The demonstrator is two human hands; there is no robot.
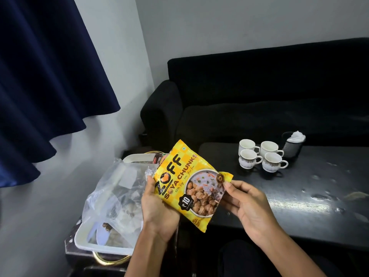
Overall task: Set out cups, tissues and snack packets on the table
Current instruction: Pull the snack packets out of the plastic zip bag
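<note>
Item held: one yellow soya chunks packet [191,184], printed face up, tilting above the gap between the dark table [299,206] and the white tray [103,246], clear of both. The left hand [157,206] is cradling the packet's left edge from beneath, thumb lying over the printed front and fingers curling behind. The right hand [245,204] is pinching the packet's right corner between thumb and forefinger, the other fingers curling loosely below. On the table, toward its far left corner: four white cups [261,155] with patterned bands, standing upright in a tight two-by-two cluster, handles pointing right. Just beside them, at the far edge: a black mesh holder [292,146] with white tissues [297,135] sticking out of its top. The table's gloss surface is showing scattered droplets and smears near the right side. To the table's left: the tray sitting on a low dark stand, holding a crumpled clear plastic bag [117,196] with contents too blurred to identify, and a further packet [158,158] partly hidden at the tray's far end. Background: a black sofa [259,92] behind the table, a dark blue curtain [44,76] hanging at left.
</note>
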